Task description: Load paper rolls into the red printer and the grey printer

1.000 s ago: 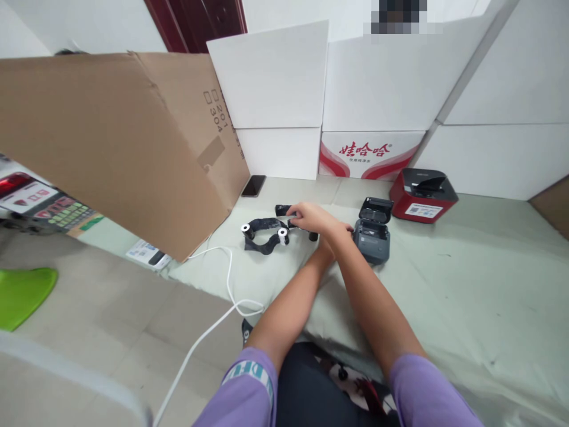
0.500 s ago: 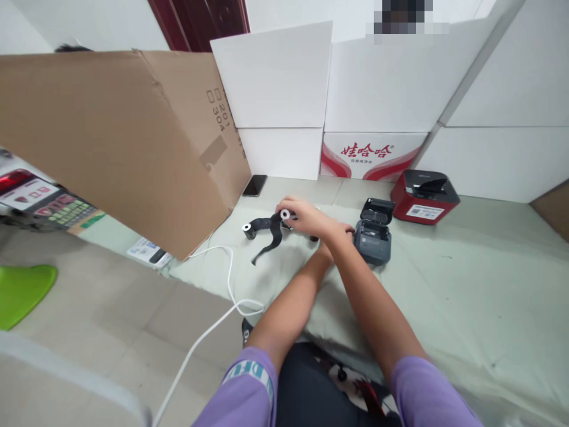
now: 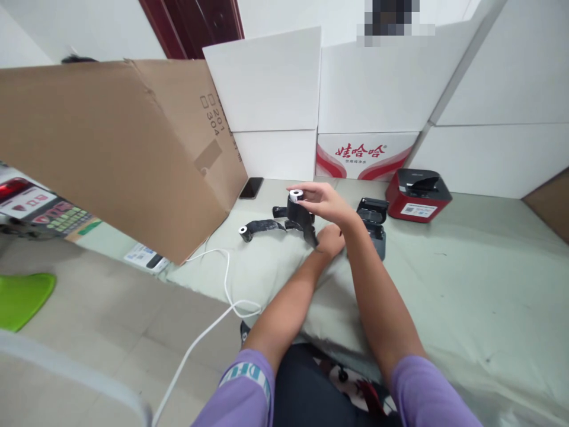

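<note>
My right hand (image 3: 324,201) pinches a black paper roll (image 3: 299,209) with a white core, upright above the table. A loose black tail (image 3: 310,236) of it hangs toward my left wrist. My left hand (image 3: 329,240) rests low under the right wrist, beside a small dark-grey printer (image 3: 379,235) with its lid up. The right forearm covers my left fingertips and part of the printer, so I cannot tell whether they grip it. Another black roll (image 3: 245,233), partly unwound, lies to the left. More black pieces (image 3: 280,212) lie behind the held roll.
A red and black box-shaped device (image 3: 418,201) stands right of the printer. A phone (image 3: 251,188) lies at the back left. White cartons (image 3: 367,155) and a brown carton (image 3: 178,148) wall the table. A white cable (image 3: 227,273) crosses the front edge.
My right hand has lifted the roll and shifted it slightly right, its tail now hanging toward my left wrist. More of the black pieces on the table shows. My left hand stays near the printer.
</note>
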Tool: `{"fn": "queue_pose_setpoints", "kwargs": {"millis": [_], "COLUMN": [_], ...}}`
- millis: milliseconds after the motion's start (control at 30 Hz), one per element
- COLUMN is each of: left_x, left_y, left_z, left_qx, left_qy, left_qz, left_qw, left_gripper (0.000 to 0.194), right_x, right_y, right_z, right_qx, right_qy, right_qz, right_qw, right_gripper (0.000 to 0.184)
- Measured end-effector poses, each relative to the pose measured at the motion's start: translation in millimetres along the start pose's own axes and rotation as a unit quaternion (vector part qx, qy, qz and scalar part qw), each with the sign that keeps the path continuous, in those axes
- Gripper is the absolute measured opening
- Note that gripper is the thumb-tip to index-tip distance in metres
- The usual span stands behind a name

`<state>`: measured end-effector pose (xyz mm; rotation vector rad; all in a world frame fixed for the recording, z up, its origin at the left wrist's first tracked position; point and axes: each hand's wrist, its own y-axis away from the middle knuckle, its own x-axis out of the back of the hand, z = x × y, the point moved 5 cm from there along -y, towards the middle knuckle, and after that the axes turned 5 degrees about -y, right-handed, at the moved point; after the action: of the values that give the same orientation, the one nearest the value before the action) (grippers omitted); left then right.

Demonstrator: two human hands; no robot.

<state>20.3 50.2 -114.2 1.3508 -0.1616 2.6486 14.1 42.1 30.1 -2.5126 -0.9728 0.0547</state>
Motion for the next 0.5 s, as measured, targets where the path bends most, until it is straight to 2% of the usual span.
{"fn": "queue_pose_setpoints", "kwargs": {"millis": [133, 267, 400, 500], "left_x": [0.6, 4.2, 6.0, 4.3], "left_y": [1, 6, 11, 9], "left_z": [2, 3, 3, 4], "left_qx": [-0.012, -0.007, -0.018, -0.034], "left_qy": [-0.055, -0.026, 0.009, 0.012], "left_qz": [-0.005, 0.007, 0.037, 0.054], "left_qw": [0.998, 1.0, 0.999, 0.998], "left_gripper": [0.032, 0.031, 0.031, 0.033], "right_x": [3, 7, 13, 22], "right_y": [4, 5, 11, 26], "right_z": [-5, -9, -20, -35], "right_qx": [-0.012, -0.013, -0.009, -0.011], "right_qy": [-0.048, -0.068, -0.05, -0.015], "right_qz": [-0.007, -0.01, -0.005, 0.015], "right_qw": [0.999, 0.998, 0.999, 1.0], "right_gripper": [0.04, 0.036, 0.035, 0.035]}}
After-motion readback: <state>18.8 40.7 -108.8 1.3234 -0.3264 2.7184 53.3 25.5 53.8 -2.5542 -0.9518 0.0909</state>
